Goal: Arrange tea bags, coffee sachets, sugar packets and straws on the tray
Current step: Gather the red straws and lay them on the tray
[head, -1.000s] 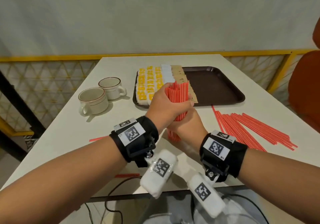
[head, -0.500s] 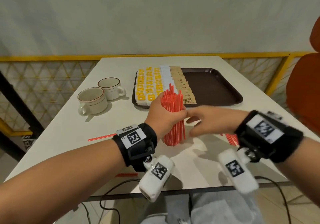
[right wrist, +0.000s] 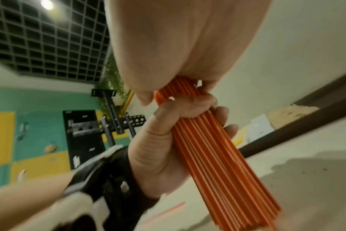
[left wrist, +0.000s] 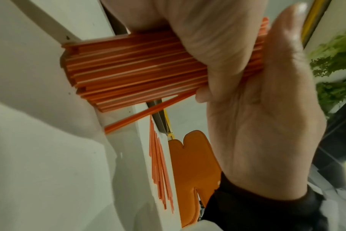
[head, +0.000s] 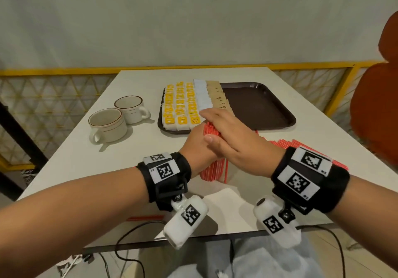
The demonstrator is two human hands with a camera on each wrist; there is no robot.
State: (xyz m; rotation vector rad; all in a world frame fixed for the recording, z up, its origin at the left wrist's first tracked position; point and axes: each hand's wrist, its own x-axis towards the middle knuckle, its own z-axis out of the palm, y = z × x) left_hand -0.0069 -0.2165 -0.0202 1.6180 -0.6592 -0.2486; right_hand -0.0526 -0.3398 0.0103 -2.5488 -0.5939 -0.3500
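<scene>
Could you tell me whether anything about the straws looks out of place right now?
Yes. One straw has slipped from the straw bundle that the left hand grips upright under the flat right hand, and it leans apart. More loose straws lie on the table, not on the tray.

2 cups (head: 117,120) on table (head: 64,159)

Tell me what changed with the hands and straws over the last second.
The right hand let go of the bundle's lower part, swung out to the right, then came back and now lies flat on top of the straw bundle, pressing the ends down. The left hand kept its grip round the bundle, which stays upright on the table. The tray, cups and loose straws did not move.
</scene>
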